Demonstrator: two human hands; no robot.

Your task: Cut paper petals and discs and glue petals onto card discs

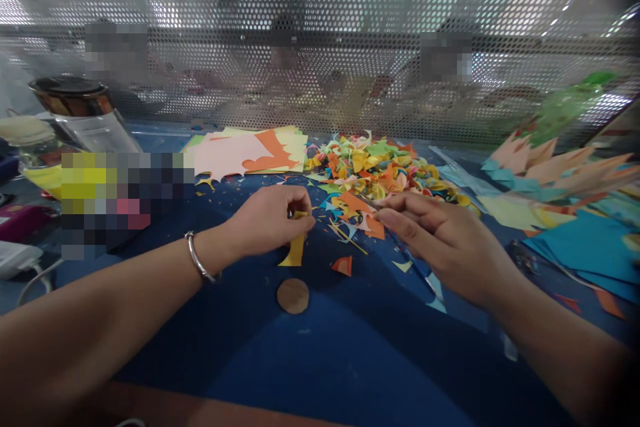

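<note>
My left hand (273, 217), with a silver bangle (199, 260) on the wrist, is closed in a pinch on a yellow paper piece (296, 247) that hangs down over the blue table cover (350, 347). My right hand (440, 240) is to its right, fingers curled and pressed together; a thin metal tip pokes out toward the scraps, and I cannot make out what it holds. A pile of coloured paper cuttings (380, 170) lies just beyond both hands. A small brown round disc (293, 295) lies on the cover below the yellow piece.
Stacked paper sheets (250, 150) lie at the back left, cut peach and teal paper (565, 180) at the right. A metal jar (75, 103) stands far left. A perforated metal screen (320, 67) closes off the back, with people behind it.
</note>
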